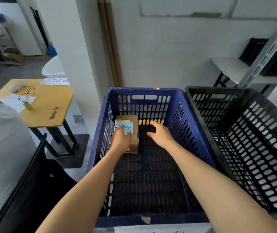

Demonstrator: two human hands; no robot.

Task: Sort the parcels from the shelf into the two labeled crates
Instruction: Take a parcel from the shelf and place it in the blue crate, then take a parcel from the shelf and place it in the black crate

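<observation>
Two bare arms (87, 190) reach down into the blue crate (181, 105). The left hand (120, 140) lies on top of the box (134, 145), fingers loose, not gripping. The right hand (159, 133) is spread just beside the box and holds nothing I can see. The box is stiff brown card with a blue note (128, 127). It is likely light, so take it by its long sides. A black crate (251, 132), full of holes, stands alongside.

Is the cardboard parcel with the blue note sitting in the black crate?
No, the cardboard parcel lies on the floor of the blue crate, at its far left, under the left hand.
</observation>
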